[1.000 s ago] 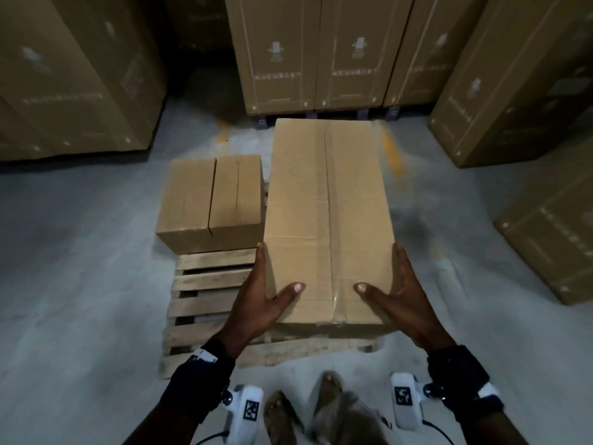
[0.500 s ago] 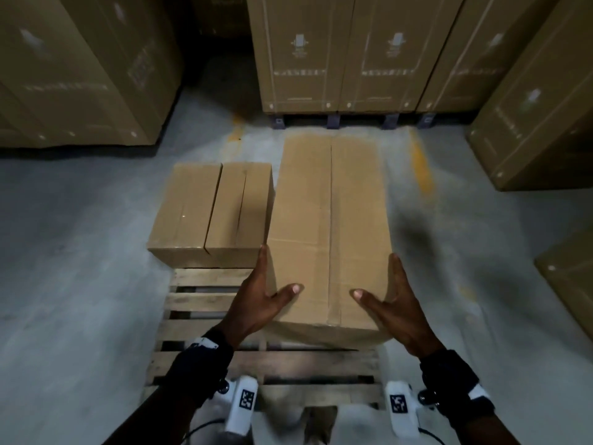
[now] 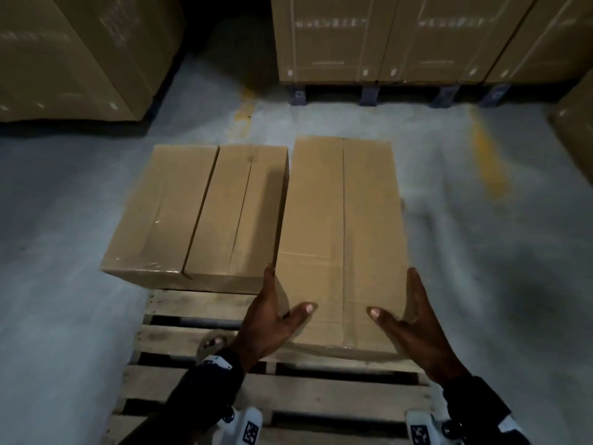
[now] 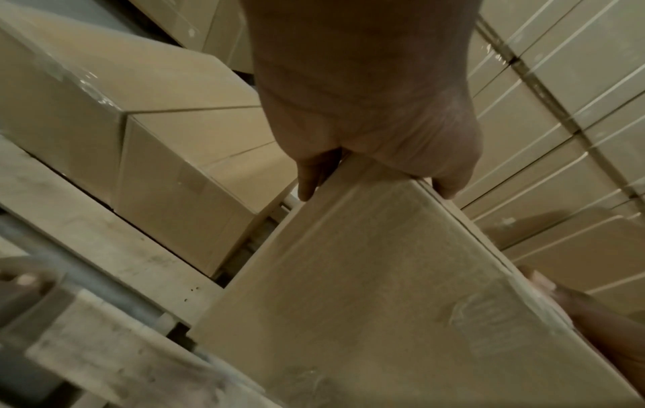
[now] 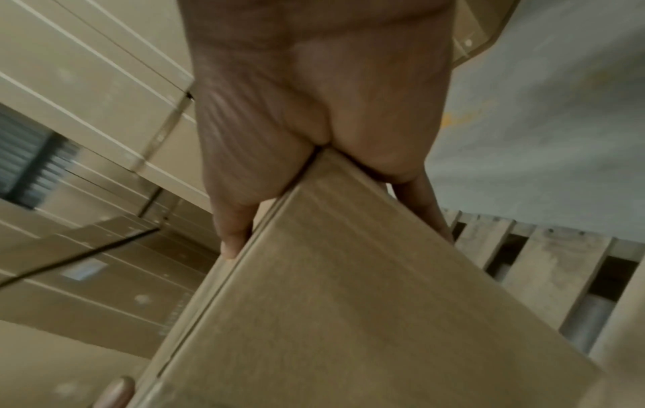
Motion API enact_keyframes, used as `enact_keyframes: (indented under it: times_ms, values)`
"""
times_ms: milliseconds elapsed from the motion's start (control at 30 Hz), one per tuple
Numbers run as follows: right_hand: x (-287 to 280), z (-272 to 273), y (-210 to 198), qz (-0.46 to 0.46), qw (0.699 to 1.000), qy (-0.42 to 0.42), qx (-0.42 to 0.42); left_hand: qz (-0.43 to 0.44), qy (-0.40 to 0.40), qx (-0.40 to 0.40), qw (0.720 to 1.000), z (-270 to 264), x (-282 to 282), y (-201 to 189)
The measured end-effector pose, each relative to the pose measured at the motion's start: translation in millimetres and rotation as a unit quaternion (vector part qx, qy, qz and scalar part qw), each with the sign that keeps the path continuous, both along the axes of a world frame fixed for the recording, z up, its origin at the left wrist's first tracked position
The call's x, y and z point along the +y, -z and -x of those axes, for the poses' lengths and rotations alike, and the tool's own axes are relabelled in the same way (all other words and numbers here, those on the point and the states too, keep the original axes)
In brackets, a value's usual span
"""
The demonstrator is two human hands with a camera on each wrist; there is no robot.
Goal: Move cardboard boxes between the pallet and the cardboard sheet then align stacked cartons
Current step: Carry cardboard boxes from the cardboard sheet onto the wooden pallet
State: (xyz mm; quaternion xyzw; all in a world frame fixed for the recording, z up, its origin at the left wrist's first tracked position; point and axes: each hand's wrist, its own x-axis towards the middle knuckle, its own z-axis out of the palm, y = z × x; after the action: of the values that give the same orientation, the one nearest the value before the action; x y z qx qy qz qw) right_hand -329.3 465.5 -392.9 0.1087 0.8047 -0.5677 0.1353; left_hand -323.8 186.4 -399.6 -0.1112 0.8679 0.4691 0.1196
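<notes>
The box [image 3: 343,239] between the two hands has come lower and further forward than it was a second ago: then it hung high above the pallet [image 3: 205,345] and covered its right part, now its far end reaches level with the far ends of the two boxes [image 3: 199,213] that lie just to the left of the left hand [image 3: 269,322]. The left hand grips the near left corner, with the thumb on the top face and the fingers [image 4: 310,179] down along the side; the right hand [image 3: 414,326] grips the near right corner in the same way, its thumb on top and its fingers [image 5: 422,198] on the outer side. So both hands are still grasping the box, and nothing is released. The gap between this box and the two boxes left of it has become very narrow; they look almost touching, but I cannot tell if they really touch. In the left wrist view the near bottom edge seems still a little above the slats, though the picture is blurred, so the box is perhaps not fully set down. For the task this means, in my judgement, that the placing on the pallet is nearly finished: it remains to lower the near end, let go, and then push the box into line with its neighbours.
</notes>
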Motion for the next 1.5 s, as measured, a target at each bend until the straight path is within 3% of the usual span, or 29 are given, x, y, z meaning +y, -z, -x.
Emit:
enact_keyframes:
  times_ms: [167, 333, 500, 600, 767, 1000, 1233, 1500]
  values:
    - [-22, 50, 89, 0.003, 0.999, 0.036, -0.024, 0.001, 0.015, 0.011, 1.000, 58, -24, 80]
    - [-41, 89, 143, 0.029, 0.998, 0.048, -0.035, -0.008, 0.039, 0.026, 0.999, 96, -39, 123]
    - [-44, 126, 179, 0.039, 0.998, 0.044, -0.034, 0.199, 0.092, 0.020, 0.975, 132, -44, 161]
    - [-46, 143, 194, 0.031, 0.998, 0.046, -0.039, 0.280, 0.105, 0.030, 0.954, 147, -47, 176]
    - [-50, 163, 209, 0.012, 0.998, 0.039, -0.037, 0.336, 0.130, 0.026, 0.932, 164, -53, 193]
    - [-48, 173, 231, 0.005, 0.998, 0.045, -0.032, 0.372, 0.166, 0.029, 0.913, 175, -57, 209]
    - [-47, 172, 244, -0.025, 0.999, 0.040, -0.022, 0.381, 0.223, 0.090, 0.893, 174, -72, 227]
    - [-52, 141, 250, -0.039, 0.998, 0.052, 0.003, 0.388, 0.351, 0.155, 0.838, 149, -127, 227]
